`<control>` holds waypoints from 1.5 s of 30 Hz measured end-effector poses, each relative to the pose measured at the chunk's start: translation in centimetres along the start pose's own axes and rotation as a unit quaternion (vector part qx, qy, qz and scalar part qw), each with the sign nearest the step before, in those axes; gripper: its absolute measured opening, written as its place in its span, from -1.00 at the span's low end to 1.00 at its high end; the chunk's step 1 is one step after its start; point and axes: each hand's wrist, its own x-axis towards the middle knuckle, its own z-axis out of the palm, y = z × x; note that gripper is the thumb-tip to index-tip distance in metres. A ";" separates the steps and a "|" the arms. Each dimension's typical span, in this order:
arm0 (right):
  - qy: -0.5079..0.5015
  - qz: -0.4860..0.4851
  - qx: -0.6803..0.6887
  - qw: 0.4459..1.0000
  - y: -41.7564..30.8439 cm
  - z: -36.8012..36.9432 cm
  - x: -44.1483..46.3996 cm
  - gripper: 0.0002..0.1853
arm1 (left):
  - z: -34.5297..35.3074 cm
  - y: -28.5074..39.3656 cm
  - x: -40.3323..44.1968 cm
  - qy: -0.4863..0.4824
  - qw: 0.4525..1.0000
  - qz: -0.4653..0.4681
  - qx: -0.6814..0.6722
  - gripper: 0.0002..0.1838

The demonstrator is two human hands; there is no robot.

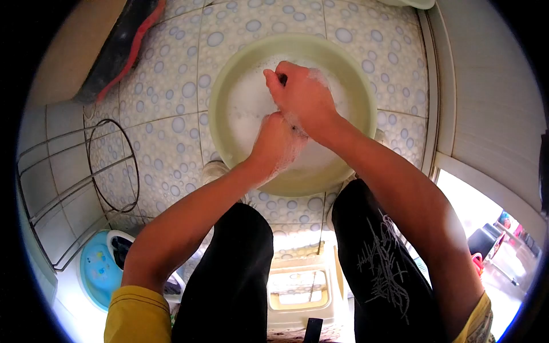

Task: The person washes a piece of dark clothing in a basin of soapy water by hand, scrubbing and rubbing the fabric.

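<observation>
Black trousers (pixel 229 280) cover both knees, which flank the near side of a pale green plastic basin (pixel 220 134) of sudsy water. The forearms reach over its rim and partly hide it. The right hand (pixel 306 97) is closed in a loose fist over a small dark item (pixel 283 79), held above the suds inside the basin's outline. The left hand (pixel 279 140), foam-streaked, has its fingers curled against the right wrist; whether it grips anything I cannot tell. A cream plastic stool (pixel 300 315) shows between the legs. Leftward are a wire rack (pixel 60 200) and a light-blue printed lid (pixel 100 263); rightward, beyond the leg, a black container (pixel 485 239) sits among clutter. Bubble-patterned tiles (pixel 166 128) surround the basin. Pale scribble-like lettering marks one trouser leg, unreadable; no brand can be read.
</observation>
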 end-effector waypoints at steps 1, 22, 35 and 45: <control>-0.001 0.001 0.000 1.000 0.1 0.0 0.1 -0.69 | -0.3 0.8 -0.5 -0.001 0.999 -0.033 0.004 -0.66; 0.042 -0.019 -0.256 0.966 9.2 5.0 -3.2 -0.51 | -1.6 -5.7 5.0 0.089 0.913 0.094 0.386 -0.66; 0.050 -0.106 0.080 0.990 1.3 1.0 -5.2 -0.68 | -0.6 -5.4 1.7 -0.141 0.797 -0.154 -0.567 -0.70; 0.033 -0.104 -0.097 0.989 -2.4 2.3 -2.9 -0.74 | -0.6 -1.8 -1.4 -0.104 0.931 -0.036 -0.348 -0.73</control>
